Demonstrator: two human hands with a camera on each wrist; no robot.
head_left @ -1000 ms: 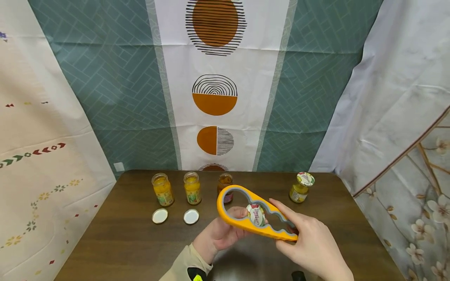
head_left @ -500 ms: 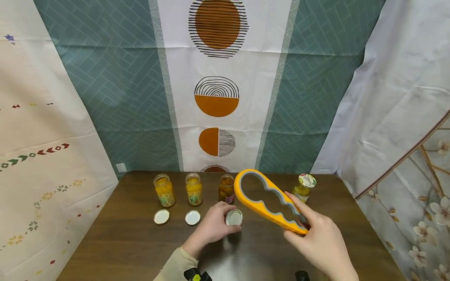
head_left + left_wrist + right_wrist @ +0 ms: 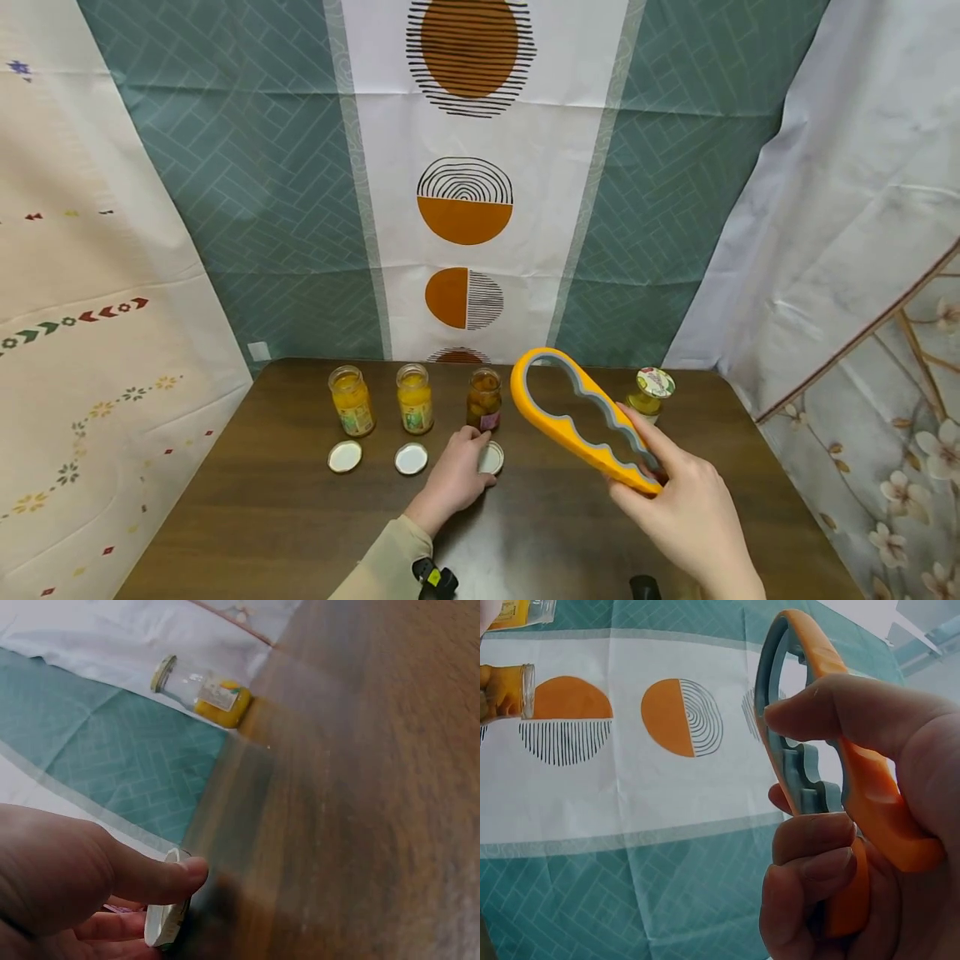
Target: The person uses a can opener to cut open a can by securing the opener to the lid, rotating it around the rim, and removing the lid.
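In the head view my left hand (image 3: 456, 472) pinches a jar lid (image 3: 491, 458), its pale inside facing up, at the table in front of a dark open jar (image 3: 484, 402). The left wrist view shows the thumb and fingers on the edge of that lid (image 3: 166, 915). My right hand (image 3: 686, 496) grips the narrow end of an orange jar opener (image 3: 558, 423) with a grey scalloped inner edge, held up over the table. Fingers of the right hand (image 3: 810, 877) curl round the opener (image 3: 870, 795) in the right wrist view.
Two open jars of yellow contents, a left one (image 3: 351, 404) and a middle one (image 3: 414, 400), stand at the back, each with a lid (image 3: 344, 457) before it. A lidded jar (image 3: 649, 392) stands back right, partly behind my right hand. A curtain (image 3: 285, 208) hangs behind the table.
My left hand turned the lid over, its printed top now hidden, and moved it left and down to the table before the dark jar. The opener shifted slightly right and up.
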